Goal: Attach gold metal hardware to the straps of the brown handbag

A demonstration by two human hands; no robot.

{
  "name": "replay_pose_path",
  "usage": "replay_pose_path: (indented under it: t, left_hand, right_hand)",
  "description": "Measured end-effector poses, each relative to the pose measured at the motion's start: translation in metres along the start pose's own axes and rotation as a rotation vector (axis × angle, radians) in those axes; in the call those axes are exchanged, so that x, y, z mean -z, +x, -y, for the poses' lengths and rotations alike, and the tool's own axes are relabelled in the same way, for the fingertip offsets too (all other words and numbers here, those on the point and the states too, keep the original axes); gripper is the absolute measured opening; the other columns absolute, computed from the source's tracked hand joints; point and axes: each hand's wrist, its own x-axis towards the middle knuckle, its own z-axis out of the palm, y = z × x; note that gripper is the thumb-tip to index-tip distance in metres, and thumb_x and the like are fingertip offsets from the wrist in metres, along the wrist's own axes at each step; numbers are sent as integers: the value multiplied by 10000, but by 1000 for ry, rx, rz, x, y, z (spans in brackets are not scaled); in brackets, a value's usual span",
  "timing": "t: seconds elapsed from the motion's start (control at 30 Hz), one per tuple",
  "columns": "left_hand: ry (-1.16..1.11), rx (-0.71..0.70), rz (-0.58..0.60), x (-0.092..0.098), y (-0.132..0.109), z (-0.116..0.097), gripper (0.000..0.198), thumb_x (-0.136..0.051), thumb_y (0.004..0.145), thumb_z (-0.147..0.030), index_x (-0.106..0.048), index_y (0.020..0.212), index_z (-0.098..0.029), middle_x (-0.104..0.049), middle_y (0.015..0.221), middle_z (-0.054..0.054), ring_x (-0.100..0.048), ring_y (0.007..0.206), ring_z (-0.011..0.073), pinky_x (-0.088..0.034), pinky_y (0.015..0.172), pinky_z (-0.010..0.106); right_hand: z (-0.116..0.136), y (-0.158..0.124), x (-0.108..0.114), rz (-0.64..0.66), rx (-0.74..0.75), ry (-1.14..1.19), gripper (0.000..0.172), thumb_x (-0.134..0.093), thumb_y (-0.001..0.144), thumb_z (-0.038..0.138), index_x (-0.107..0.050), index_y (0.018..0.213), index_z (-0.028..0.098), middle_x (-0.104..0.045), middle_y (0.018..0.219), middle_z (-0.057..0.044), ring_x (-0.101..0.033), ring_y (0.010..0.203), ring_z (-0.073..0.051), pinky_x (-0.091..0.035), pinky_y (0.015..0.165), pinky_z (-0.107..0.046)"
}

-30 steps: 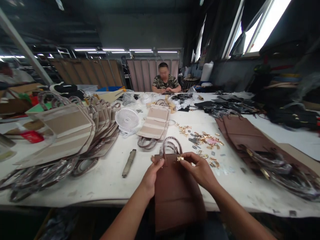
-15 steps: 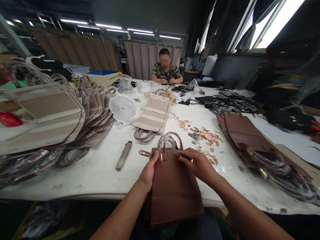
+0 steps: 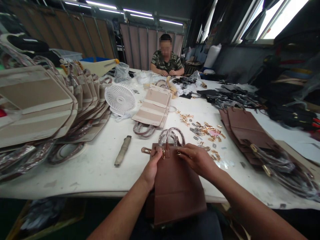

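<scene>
A brown handbag [image 3: 175, 190] lies at the table's front edge, its lower half hanging over the edge. Plastic-wrapped handles [image 3: 172, 136] stand at its top. My left hand [image 3: 152, 166] grips the bag's top left edge, thumb beside a gold clasp [image 3: 164, 154] and a gold strap end [image 3: 146, 150]. My right hand [image 3: 197, 160] pinches a small gold fitting [image 3: 179, 153] against the bag's top right edge.
Loose gold hardware [image 3: 205, 130] lies scattered right of the bag. Brown bags [image 3: 250, 133] are stacked at right, beige bags [image 3: 50, 103] at left and centre [image 3: 153, 108]. A white fan [image 3: 120, 99] and a grey tool [image 3: 123, 150] lie nearby. A person [image 3: 166, 61] sits opposite.
The view has tilted down and closer. My right hand lowered the gold fitting onto the bag's top edge; a strap end has come out at the bag's left.
</scene>
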Motion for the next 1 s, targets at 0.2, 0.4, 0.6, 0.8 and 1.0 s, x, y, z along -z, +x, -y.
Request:
replay_pose_path:
  t: [0.2,0.4,0.6,0.8,1.0]
  left_hand:
    - [-82,67,74,3,2,1,553,-638,948,-512,-608,1387,-177,-722,1202,121,-629,1244,361,-493,1105,537]
    - [-97,108,51,9,6,4,557,-615,950,-554,-644,1351,-169,-726,1200,124,-627,1249,365,-501,1101,534]
    - [-63,87,60,8,6,5,552,-607,958,-550,-632,1368,-182,-730,1191,113,-635,1241,356,-504,1099,531]
    - [-31,90,17,6,5,3,565,-636,937,-555,-636,1356,-176,-734,1179,118,-641,1232,362,-507,1097,532]
    - [-72,86,-16,10,9,5,537,-649,952,-493,-616,1381,-171,-735,1181,117,-662,1203,342,-514,1097,506]
  right_hand:
    - [3,11,10,148,79,-209,236,-572,1026,172,-727,1191,237,-648,971,-66,-627,862,-226,-462,706,-296]
    - [-3,10,-3,123,75,-171,246,-559,1022,151,-727,1185,225,-652,992,-72,-631,874,-231,-481,739,-303]
    - [-11,4,1,134,74,47,349,-547,1014,131,-662,1331,223,-664,1065,-81,-649,943,-236,-511,820,-319]
    - [-11,6,3,83,39,116,345,-612,947,74,-683,1235,253,-688,1079,-37,-656,960,-213,-493,847,-307]
    - [-15,8,-6,50,36,32,325,-650,889,26,-708,1129,236,-678,998,-17,-647,897,-202,-461,780,-285]
